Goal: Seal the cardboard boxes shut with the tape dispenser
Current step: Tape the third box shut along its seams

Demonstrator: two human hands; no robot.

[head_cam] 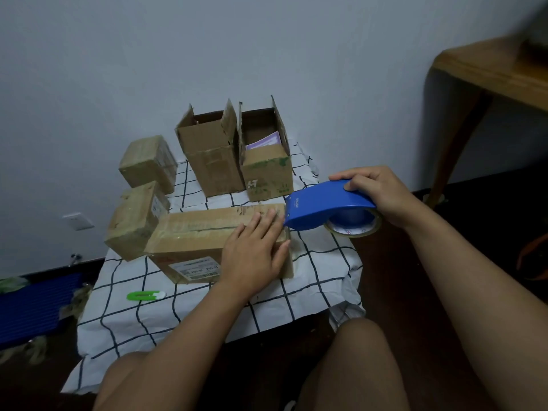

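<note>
My left hand (pixel 255 247) lies flat on the box (pixel 207 244); it feels light and stiff. My right hand (pixel 376 194) holds the dispenser (pixel 323 206) by its smooth top.

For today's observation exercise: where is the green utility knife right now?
In the head view, the green utility knife lies on the checked cloth, lower left, just in front of the long box under the left hand.

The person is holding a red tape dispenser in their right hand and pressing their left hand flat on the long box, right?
Not quite. The tape dispenser is blue, not red, as the head view shows. The right hand does hold it, and the left hand does press flat on the long box.
</note>
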